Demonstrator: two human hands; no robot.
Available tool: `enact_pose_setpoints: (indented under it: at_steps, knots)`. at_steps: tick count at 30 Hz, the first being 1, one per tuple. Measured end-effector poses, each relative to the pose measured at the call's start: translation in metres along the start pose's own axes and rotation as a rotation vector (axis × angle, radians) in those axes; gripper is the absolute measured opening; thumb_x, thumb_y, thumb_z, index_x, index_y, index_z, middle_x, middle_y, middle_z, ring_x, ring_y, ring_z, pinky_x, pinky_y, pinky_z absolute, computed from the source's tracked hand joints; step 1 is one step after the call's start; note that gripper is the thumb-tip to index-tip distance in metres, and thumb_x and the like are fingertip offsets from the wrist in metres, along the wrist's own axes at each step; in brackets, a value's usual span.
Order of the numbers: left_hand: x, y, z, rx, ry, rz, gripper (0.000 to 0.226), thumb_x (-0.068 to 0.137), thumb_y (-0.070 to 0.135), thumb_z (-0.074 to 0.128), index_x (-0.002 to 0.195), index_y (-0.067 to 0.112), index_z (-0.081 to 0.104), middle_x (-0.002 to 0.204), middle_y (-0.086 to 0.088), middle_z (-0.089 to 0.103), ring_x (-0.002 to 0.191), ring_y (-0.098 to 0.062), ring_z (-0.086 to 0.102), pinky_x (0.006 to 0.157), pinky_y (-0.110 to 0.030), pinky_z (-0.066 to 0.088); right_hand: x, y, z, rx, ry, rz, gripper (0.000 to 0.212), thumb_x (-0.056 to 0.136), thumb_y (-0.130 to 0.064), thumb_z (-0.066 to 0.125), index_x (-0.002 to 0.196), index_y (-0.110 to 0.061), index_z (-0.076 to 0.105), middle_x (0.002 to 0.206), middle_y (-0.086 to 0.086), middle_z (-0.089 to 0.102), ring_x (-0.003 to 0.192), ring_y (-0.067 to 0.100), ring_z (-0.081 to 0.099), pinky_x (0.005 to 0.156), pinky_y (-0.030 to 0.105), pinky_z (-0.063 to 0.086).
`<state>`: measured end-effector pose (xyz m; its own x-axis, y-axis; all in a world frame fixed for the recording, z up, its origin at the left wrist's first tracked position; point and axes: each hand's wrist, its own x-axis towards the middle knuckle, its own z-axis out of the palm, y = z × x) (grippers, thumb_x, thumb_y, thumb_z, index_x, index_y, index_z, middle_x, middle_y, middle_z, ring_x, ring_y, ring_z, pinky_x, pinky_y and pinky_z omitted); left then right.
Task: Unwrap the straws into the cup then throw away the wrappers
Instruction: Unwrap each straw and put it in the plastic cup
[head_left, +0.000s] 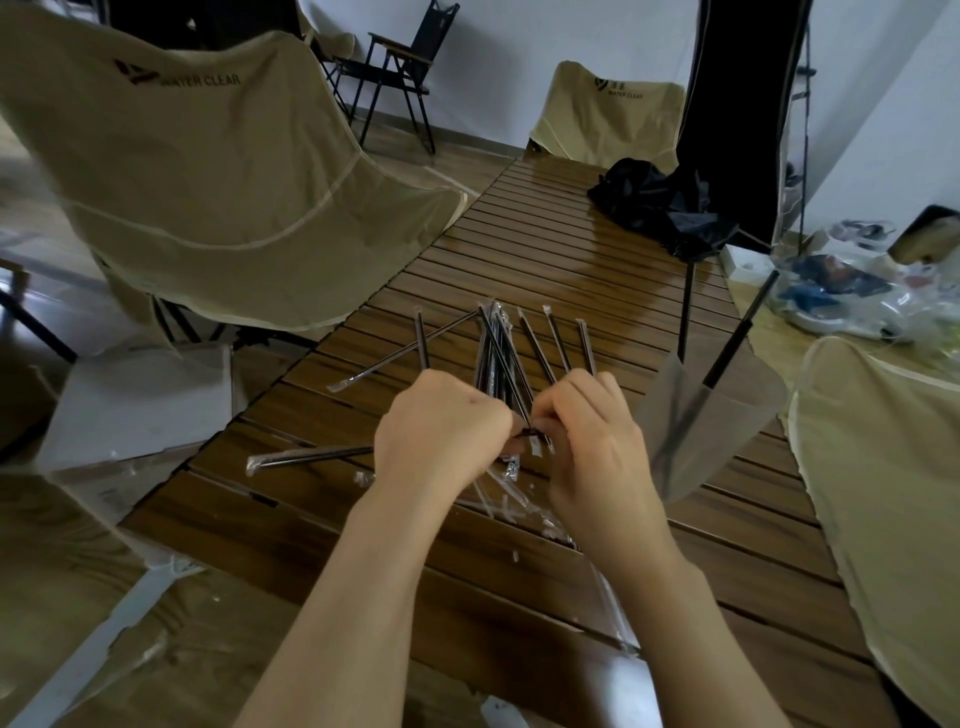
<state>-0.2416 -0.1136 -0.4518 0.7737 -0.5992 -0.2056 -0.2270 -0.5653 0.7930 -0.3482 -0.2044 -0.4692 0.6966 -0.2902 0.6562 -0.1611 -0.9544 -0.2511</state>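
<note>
Slatted wooden table (545, 244), dark brown, glossy. Beige fabric camp chair (197, 171) printed "WATER CLEAR", left of table; a second beige chair (608, 111) at table's far end; a third (883, 493) at its right. Black folding chair (400, 67) beyond, against white wall (519, 47). Wood-plank floor (447, 156). Black cloth (660, 202) on table's far right corner.

A plain indoor room set up with camping furniture. A slatted wooden roll-top table (545, 249) stands in the middle, with beige canvas camp chairs (208, 171) around it and a black folding chair (400, 62) beyond it by the white wall (519, 31).
</note>
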Motion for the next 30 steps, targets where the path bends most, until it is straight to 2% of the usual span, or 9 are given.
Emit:
enact_pose_setpoints:
  at_steps: [5,8,10,15,18,22,25,27,30]
  knots:
    - [0.004,-0.002,-0.007,0.092,0.028,0.103,0.017,0.095,0.035,0.060,0.080,0.034,0.067,0.068,0.015,0.064,0.039,0.002,0.049,0.047,-0.014,0.039,0.007,0.001,-0.005,0.112,0.016,0.072,0.013,0.090,-0.005,0.051,0.083,-0.013,0.058,0.085,-0.006,0.050,0.078,0.012,0.045,0.066,0.018,0.038]
    - [0.004,-0.013,-0.016,0.155,0.100,0.180,0.014,0.094,0.040,0.059,0.092,0.033,0.071,0.069,0.018,0.069,0.049,0.006,0.056,0.075,-0.032,0.056,0.005,0.009,-0.010,0.056,-0.092,0.144,0.013,0.090,-0.006,0.057,0.084,-0.017,0.060,0.085,-0.008,0.054,0.080,0.010,0.049,0.069,0.022,0.044]
    - [0.004,-0.018,-0.018,0.202,0.161,0.201,0.012,0.092,0.044,0.060,0.086,0.037,0.068,0.066,0.021,0.067,0.061,0.006,0.060,0.090,-0.045,0.052,0.005,0.014,-0.013,0.033,-0.256,0.245,0.011,0.091,-0.010,0.058,0.087,-0.019,0.062,0.087,-0.010,0.057,0.082,0.006,0.053,0.074,0.020,0.047]
    - [0.006,-0.022,-0.019,0.266,0.180,0.225,0.011,0.089,0.044,0.063,0.084,0.037,0.070,0.069,0.022,0.063,0.076,0.010,0.054,0.099,-0.047,0.045,0.005,0.028,-0.013,-0.063,-0.835,0.528,0.011,0.092,-0.020,0.059,0.100,-0.020,0.067,0.101,-0.004,0.066,0.092,0.010,0.062,0.083,0.021,0.051]
    - [0.005,-0.019,-0.015,0.298,0.107,0.245,0.005,0.089,0.041,0.064,0.085,0.041,0.067,0.079,0.022,0.063,0.083,0.004,0.058,0.102,-0.046,0.043,-0.006,0.029,-0.014,0.001,-0.684,0.547,0.013,0.088,-0.014,0.059,0.086,-0.021,0.070,0.083,-0.007,0.067,0.081,0.012,0.063,0.076,0.025,0.052]
    - [0.006,-0.019,-0.012,0.337,0.016,0.255,0.005,0.088,0.038,0.067,0.087,0.043,0.066,0.084,0.023,0.061,0.091,-0.001,0.060,0.101,-0.045,0.045,-0.001,0.032,-0.013,-0.044,-0.750,0.558,0.027,0.090,-0.004,0.053,0.106,-0.022,0.064,0.101,-0.010,0.059,0.088,0.009,0.057,0.071,0.017,0.047]
    - [0.006,-0.019,-0.011,0.345,-0.007,0.292,0.006,0.087,0.037,0.069,0.092,0.040,0.069,0.084,0.022,0.063,0.091,-0.001,0.061,0.101,-0.044,0.045,0.004,0.027,-0.015,-0.039,-0.540,0.535,0.020,0.090,-0.014,0.059,0.108,-0.023,0.059,0.109,-0.009,0.053,0.088,0.005,0.053,0.066,0.014,0.045]
    - [0.006,-0.018,-0.012,0.343,-0.015,0.323,0.008,0.087,0.036,0.069,0.095,0.039,0.070,0.082,0.023,0.062,0.091,0.000,0.061,0.103,-0.044,0.044,0.004,0.015,-0.018,0.009,-0.377,0.442,0.022,0.087,-0.021,0.065,0.108,-0.026,0.060,0.104,-0.012,0.054,0.088,0.003,0.054,0.069,0.015,0.047]
    - [0.005,-0.015,-0.011,0.320,-0.041,0.370,0.010,0.088,0.037,0.068,0.097,0.039,0.071,0.089,0.021,0.066,0.094,0.000,0.062,0.103,-0.044,0.044,0.008,0.008,-0.016,0.038,-0.423,0.349,0.012,0.089,-0.021,0.064,0.101,-0.022,0.067,0.098,-0.010,0.059,0.084,0.001,0.055,0.077,0.018,0.049]
